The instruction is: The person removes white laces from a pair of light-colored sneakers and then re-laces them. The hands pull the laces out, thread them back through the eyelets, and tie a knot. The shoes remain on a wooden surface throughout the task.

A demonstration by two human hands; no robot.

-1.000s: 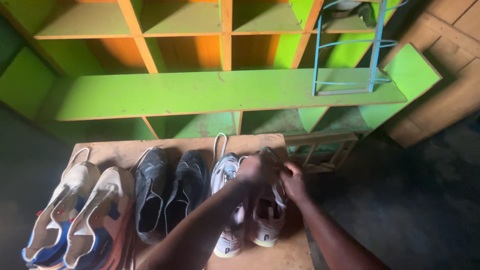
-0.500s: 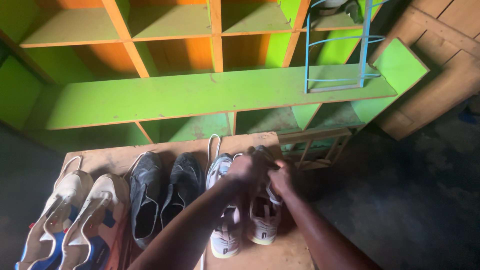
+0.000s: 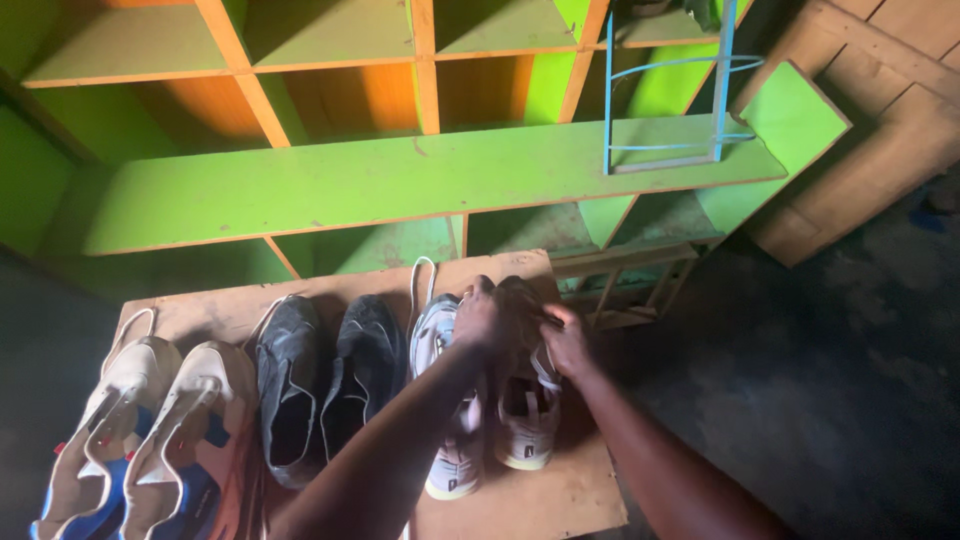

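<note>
- Three shoe pairs in a row on the table (image 3: 560, 500): pale pair (image 3: 150, 420) left, dark pair (image 3: 325, 380) middle, light pair (image 3: 490, 410) right.
- Shelf unit (image 3: 420, 180) behind the table.

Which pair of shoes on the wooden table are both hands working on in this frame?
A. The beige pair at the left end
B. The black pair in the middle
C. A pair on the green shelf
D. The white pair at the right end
D: the left hand and right hand both rest on the toe end of the white pair, apart from the black pair and beige pair.

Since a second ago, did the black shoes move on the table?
No. The black shoes sit as before between the beige pair and white pair; only the camera shifted.
</note>
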